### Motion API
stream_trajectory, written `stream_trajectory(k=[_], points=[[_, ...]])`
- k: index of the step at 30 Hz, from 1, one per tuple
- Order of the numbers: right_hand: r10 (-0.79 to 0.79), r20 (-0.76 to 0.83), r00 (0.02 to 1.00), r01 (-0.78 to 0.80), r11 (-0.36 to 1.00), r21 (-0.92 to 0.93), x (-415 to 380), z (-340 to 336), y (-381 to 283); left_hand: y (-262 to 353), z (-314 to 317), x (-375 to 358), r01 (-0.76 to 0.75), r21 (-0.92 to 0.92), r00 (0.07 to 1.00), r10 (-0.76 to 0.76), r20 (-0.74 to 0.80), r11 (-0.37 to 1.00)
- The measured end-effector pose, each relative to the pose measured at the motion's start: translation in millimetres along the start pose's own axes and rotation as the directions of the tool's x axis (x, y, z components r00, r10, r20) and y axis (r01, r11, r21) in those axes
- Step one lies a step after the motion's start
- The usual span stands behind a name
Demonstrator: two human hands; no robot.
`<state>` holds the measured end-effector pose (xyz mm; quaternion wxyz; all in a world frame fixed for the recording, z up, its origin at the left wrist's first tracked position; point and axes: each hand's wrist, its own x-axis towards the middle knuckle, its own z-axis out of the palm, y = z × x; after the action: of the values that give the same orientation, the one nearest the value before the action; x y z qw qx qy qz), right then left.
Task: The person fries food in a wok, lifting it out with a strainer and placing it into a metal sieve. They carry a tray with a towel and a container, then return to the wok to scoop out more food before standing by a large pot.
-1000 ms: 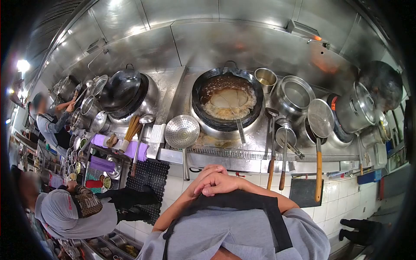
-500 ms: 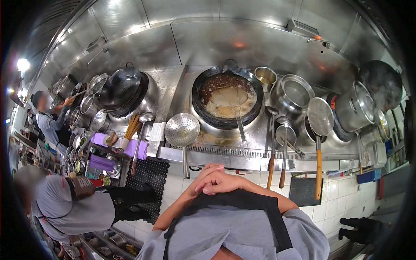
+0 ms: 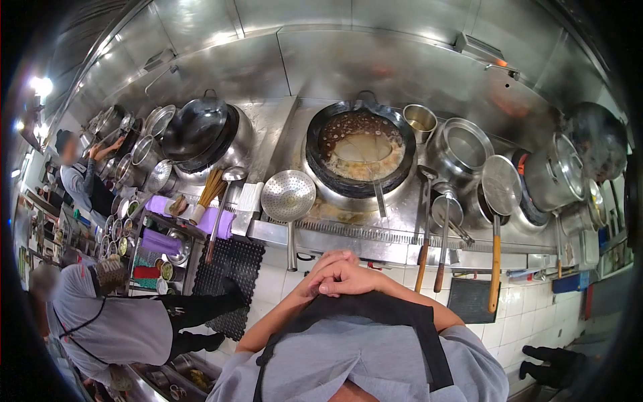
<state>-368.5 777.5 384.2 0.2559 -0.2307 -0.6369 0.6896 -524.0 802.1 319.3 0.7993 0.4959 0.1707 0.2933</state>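
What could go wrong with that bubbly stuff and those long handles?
The frothy liquid in the wok could splash, and the right hand and left hand nearby are bare. The perforated skimmer's handle sticks out past the counter edge, so a bump might knock it down. The wire strainer's handle leans out of the wok and may get hot.

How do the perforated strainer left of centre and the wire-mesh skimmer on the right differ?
The perforated strainer has distinct holes through solid metal, whereas the wire-mesh skimmer has fine netting. The strainer's handle is metal; the skimmer's ends in a wooden grip. The strainer's handle also looks shorter than the skimmer's. Both have round heads and handles projecting past the stove's front edge.
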Motion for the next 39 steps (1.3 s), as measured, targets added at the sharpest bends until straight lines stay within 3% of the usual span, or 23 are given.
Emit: stream_trajectory(k=[3,6,8,9,10,12,13,15,16,18,21,23,25,28,31,35,38,39], points=[[0.020,0.010,1.000,-0.020,0.998,0.056,0,3,-2,16,2,18,0.161,0.025,0.981,-0.163,0.103,0.987],[-0.108,-0.016,0.994,0.108,0.994,-0.014,1,7,9,-5,-10,8,-0.006,0.033,0.995,0.003,0.103,0.999],[0.000,-0.051,0.999,-0.001,1.000,-0.021,-7,3,2,6,13,1,-0.188,0.148,0.978,0.199,-0.057,0.971],[0.059,-0.067,0.996,-0.061,0.998,-0.021,-15,1,-3,8,21,4,-0.061,0.121,0.988,0.077,-0.133,0.991],[0.010,-0.142,0.990,-0.028,0.991,-0.130,-22,-2,-9,9,28,7,0.062,0.082,0.978,-0.044,-0.206,0.995],[-0.101,-0.261,0.960,0.004,0.938,-0.346,-40,-10,-17,-78,-27,22,0.136,0.231,0.982,-0.161,0.095,0.964],[-0.054,-0.366,0.929,-0.061,0.954,-0.294,-48,-13,-9,-120,-53,29,0.132,0.312,0.947,-0.213,0.242,0.941],[0.058,-0.557,0.829,-0.181,0.969,-0.169,-69,-14,13,-212,-54,31,0.211,0.385,0.963,-0.258,0.075,0.899],[0.090,-0.590,0.803,-0.271,0.935,-0.227,-78,-19,8,-253,-61,32,0.138,0.633,0.962,-0.255,0.097,0.762],[0.132,-0.645,0.753,-0.365,0.899,-0.242,-95,-20,3,-299,-55,35,-0.048,0.947,0.953,-0.270,0.138,0.317],[0.213,-0.691,0.690,-0.521,0.810,-0.270,-122,-21,7,-286,-14,52,0.113,0.983,0.848,-0.530,-0.020,0.144],[0.277,-0.711,0.647,-0.591,0.771,-0.238,-140,-20,7,-326,-13,55,0.041,0.990,0.844,-0.535,0.039,0.136],[0.304,-0.720,0.624,-0.626,0.747,-0.227,-155,-21,6,-354,-11,53,0.064,0.994,0.831,-0.556,-0.005,0.087],[0.316,-0.728,0.608,-0.653,0.722,-0.231,-176,-25,14,-354,-7,45,0.088,0.995,0.842,-0.537,-0.055,0.036],[0.305,-0.736,0.605,-0.660,0.709,-0.249,-186,-32,15,-348,0,45,0.007,0.996,0.992,-0.126,0.005,0.088],[0.323,-0.719,0.616,-0.663,0.706,-0.251,-194,-41,24,-345,7,48,-0.011,0.998,0.994,-0.106,0.018,0.063],[0.280,-0.711,0.645,-0.627,0.726,-0.283,-196,-47,32,-339,11,62,0.160,0.958,0.987,-0.069,-0.147,0.240],[0.269,-0.710,0.650,-0.612,0.740,-0.280,-197,-50,36,-335,11,66,0.155,0.958,0.988,-0.061,-0.145,0.240]])
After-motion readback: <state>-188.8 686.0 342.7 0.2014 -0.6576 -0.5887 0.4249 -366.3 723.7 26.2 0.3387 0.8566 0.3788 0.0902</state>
